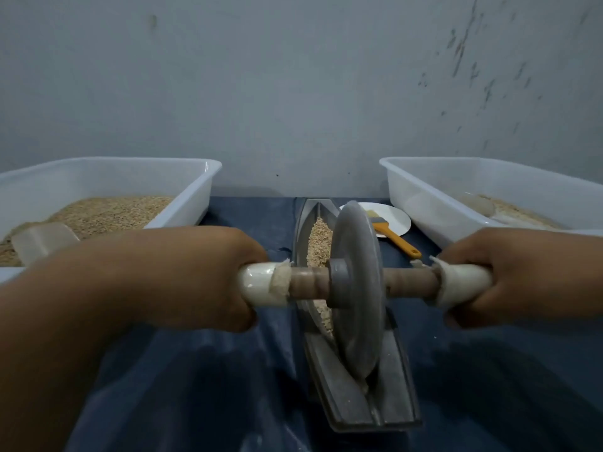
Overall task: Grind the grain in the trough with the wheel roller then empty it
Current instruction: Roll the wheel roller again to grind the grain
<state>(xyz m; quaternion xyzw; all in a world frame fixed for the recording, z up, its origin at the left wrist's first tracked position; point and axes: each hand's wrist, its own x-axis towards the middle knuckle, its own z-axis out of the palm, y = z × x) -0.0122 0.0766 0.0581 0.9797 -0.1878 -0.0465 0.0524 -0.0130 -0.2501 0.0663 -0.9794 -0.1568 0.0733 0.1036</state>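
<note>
Left hand and right hand — fists gripping the wheel roller handles, wheel in the trough.

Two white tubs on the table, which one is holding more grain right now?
The left tub, beside the left hand: a deep tan heap of grain covers its floor. The right tub shows only a thin layer toward its near end.

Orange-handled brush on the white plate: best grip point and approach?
Take the orange-handled flat brush by its handle end, coming from the near right. That end juts off the round white plate over the blue cloth, angled toward the right hand; the bristles lie on the plate.
</note>
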